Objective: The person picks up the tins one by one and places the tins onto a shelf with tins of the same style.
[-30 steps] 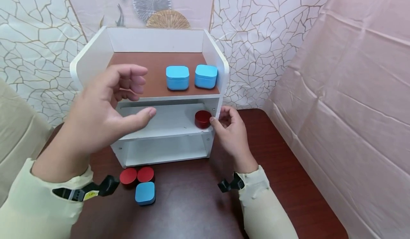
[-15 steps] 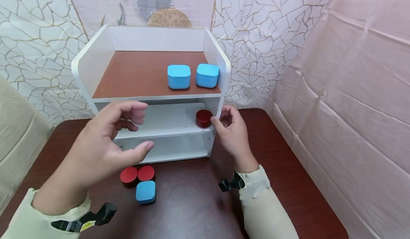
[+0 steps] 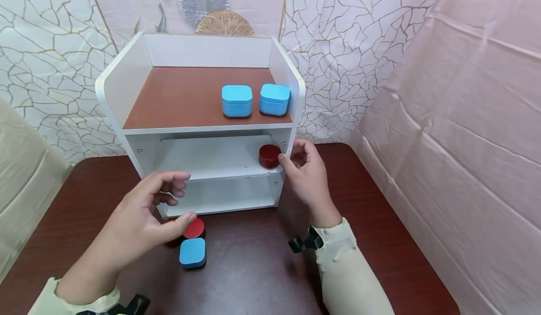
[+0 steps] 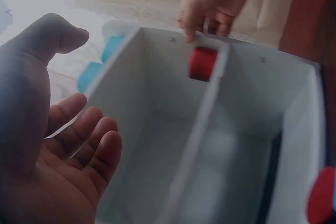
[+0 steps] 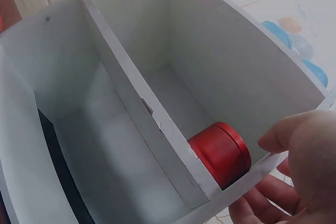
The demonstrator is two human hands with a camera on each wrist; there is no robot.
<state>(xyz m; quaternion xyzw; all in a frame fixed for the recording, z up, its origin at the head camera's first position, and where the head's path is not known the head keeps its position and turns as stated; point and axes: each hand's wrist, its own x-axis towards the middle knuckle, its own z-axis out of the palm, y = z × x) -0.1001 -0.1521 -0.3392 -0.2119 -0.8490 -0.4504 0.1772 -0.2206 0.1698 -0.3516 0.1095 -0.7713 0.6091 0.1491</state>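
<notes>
My right hand [image 3: 307, 176] holds the right side panel of a small white shelf unit [image 3: 207, 52], thumb at the inner edge and fingers outside. Just beside that thumb, a dark red round tin [image 3: 269, 156] stands at the right end of the middle shelf, apart from the thumb in the right wrist view. My left hand [image 3: 137, 223] hovers with thumb and fingers spread, nothing between them. Below it on the table are a red-lidded round tin [image 3: 194, 228], a second red one [image 3: 172, 241] mostly hidden by the hand, and a blue square tin [image 3: 192, 253].
Two light-blue square tins [image 3: 237, 101] stand on the unit's brown top, toward the right. The dark wooden table [image 3: 249, 263] extends in front and to both sides. Patterned cloth [image 3: 338, 47] hangs behind, with a pinkish drape [image 3: 456, 132] along the right.
My left hand has come down from in front of the upper shelf to just over the tins on the table, where it covers one red tin. The right hand stays in place.
</notes>
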